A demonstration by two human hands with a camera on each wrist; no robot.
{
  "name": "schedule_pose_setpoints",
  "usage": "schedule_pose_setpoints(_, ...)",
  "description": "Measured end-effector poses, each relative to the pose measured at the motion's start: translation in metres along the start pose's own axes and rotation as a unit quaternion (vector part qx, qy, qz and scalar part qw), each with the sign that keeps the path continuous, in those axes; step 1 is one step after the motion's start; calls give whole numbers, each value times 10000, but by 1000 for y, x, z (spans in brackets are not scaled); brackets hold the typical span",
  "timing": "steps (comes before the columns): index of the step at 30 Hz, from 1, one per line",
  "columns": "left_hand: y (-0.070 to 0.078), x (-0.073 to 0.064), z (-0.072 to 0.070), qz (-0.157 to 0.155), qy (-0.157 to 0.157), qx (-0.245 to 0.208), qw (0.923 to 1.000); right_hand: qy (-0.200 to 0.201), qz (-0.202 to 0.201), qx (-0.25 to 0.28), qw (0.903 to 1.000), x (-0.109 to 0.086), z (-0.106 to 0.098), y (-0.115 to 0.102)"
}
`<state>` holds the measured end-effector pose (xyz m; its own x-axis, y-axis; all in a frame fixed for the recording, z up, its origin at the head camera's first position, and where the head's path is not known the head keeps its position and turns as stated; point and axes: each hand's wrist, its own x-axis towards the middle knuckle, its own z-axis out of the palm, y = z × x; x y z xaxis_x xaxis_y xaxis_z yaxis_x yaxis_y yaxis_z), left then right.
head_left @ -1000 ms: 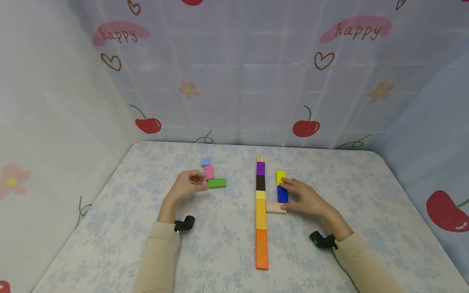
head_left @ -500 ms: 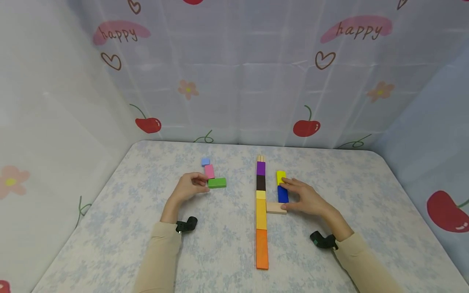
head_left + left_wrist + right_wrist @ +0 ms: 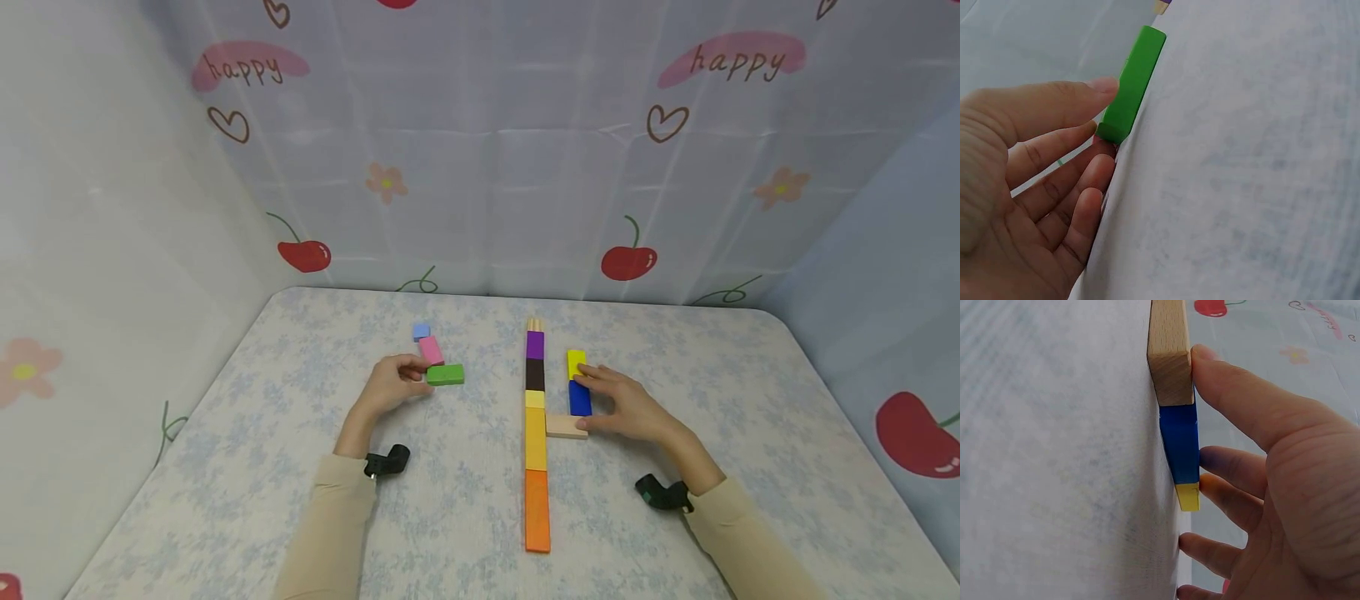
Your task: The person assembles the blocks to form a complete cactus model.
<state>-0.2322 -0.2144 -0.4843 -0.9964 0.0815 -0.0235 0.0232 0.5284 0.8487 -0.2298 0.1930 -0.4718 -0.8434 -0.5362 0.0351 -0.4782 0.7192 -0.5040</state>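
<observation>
My left hand is at the left end of a green wooden block lying on the table. In the left wrist view its thumb and index finger pinch the near end of the green block; the other fingers curl beneath. Behind the fingers a pink block lies tilted against the green one. My right hand spreads over three blocks, with the thumb on a plain wood block and fingertips on a blue block and a yellow block. The right wrist view shows these fingers outstretched, touching the blocks' tops.
A straight column of end-to-end blocks runs between the hands, from an orange block through yellow, dark and purple ones to pale sticks. A small light-blue block lies beyond the pink one. A patterned curtain stands behind the table.
My left hand has shifted slightly right, its fingers closing on the green block's end. The pink block has turned askew. My right hand has stayed in place.
</observation>
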Motion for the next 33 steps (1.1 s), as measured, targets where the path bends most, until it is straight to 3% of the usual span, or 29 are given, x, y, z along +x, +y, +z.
schedule_pose_setpoints(5, 0, 1, 3, 103, 50, 70, 9999, -3, -15, -14, 10000, 0, 0, 1)
schedule_pose_setpoints(13, 1, 1, 5, 15, 189, 226, 9996, 20, -36, -11, 10000, 0, -1, 0)
schedule_pose_setpoints(33, 5, 0, 7, -97, 338, 32, 9994, 59, -34, 17, 10000, -2, 0, -2)
